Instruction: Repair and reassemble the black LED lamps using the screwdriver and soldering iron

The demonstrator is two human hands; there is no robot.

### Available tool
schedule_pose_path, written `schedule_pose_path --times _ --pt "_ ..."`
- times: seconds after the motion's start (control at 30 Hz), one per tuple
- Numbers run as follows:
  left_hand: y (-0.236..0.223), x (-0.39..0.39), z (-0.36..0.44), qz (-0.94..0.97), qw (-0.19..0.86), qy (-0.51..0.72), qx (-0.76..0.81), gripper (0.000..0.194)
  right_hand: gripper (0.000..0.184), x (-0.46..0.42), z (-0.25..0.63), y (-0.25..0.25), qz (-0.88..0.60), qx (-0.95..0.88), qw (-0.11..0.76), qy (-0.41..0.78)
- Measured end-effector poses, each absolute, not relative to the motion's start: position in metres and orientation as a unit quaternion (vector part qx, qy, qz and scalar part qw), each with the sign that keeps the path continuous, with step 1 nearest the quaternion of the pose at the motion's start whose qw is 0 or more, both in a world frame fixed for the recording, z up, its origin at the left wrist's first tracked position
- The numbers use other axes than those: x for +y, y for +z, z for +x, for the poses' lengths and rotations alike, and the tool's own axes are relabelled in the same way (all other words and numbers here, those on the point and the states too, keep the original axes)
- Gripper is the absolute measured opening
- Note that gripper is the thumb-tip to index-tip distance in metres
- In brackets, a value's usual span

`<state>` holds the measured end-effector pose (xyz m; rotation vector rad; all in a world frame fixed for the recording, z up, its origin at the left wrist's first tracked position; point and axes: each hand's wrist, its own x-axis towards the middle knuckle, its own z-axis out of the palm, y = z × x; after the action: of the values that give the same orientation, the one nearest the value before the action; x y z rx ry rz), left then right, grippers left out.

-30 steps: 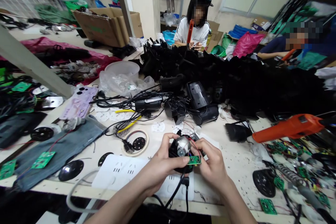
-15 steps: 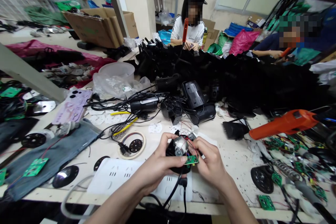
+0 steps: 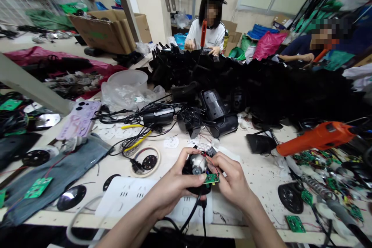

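My left hand is wrapped round a black plastic housing, its thumb on the edge of a small green circuit board. A silvery round motor sits in the housing, with thin red wires running from it past the board. My right hand is closed at the right side, fingertips pinching at the wires and thumb beside the board's right edge. What lies between those fingertips is partly hidden. A black cord hangs below the housing.
A white power strip lies under my left forearm. An orange electric screwdriver rests on the right near loose circuit boards. Black housings and cords are piled ahead. A tape roll is left. Two people sit across the table.
My right fingertips have moved slightly in towards the motor and wires. My left hand keeps its hold on the housing. The co-worker's hands opposite have moved apart.
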<state>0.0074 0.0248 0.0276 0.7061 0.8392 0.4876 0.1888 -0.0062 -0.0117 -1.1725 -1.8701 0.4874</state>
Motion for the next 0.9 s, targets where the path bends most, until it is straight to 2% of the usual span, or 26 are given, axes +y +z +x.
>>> schedule_pose_path --times 0.33,0.9 --pt "0.0252 0.0229 0.009 0.317 0.818 0.25 0.41 0.056 0.015 -0.0116 0.1863 -0.0204 -0.491 -0.704 0.471 0.203" --pt "0.0293 0.025 0.0121 0.295 0.829 0.242 0.408 0.058 0.019 -0.014 0.1855 -0.0192 -0.479 -0.722 0.457 0.203"
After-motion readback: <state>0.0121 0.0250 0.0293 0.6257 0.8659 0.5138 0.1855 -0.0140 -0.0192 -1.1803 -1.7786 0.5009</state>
